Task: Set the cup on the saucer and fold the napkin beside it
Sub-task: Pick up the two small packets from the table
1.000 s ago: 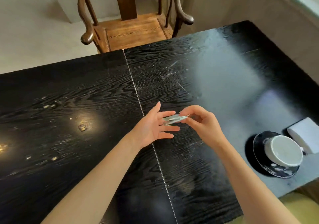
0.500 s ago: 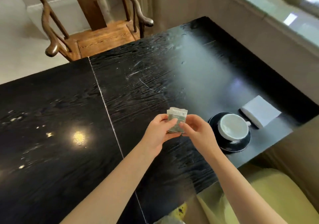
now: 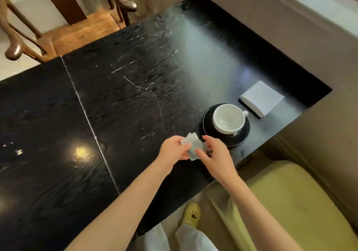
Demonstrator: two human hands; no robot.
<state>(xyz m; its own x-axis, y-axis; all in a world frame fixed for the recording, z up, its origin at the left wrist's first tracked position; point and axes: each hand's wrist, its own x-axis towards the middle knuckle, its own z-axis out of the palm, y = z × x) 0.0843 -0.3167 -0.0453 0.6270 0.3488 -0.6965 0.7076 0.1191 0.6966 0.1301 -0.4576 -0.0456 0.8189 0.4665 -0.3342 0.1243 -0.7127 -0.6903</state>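
Note:
A white cup [image 3: 228, 119] stands upright on a black saucer [image 3: 240, 136] near the table's right front edge. Just beyond it to the right lies a folded white napkin [image 3: 261, 97], flat on the black table [image 3: 135, 88]. My left hand [image 3: 173, 150] and my right hand [image 3: 215, 154] both pinch a small pale sachet [image 3: 192, 146], held just above the table immediately left of the saucer. The sachet's lower part is partly hidden by my fingers.
A wooden armchair [image 3: 64, 28] stands at the table's far side. A yellow-green cushioned seat [image 3: 290, 202] sits to my right, below the table edge. A seam [image 3: 91, 127] runs across the tabletop. My feet show below.
The view has swung right and closer to the cup. Both hands, still holding the sachet, have moved right, up to the saucer's left edge. The sachet has been turned and looks partly opened.

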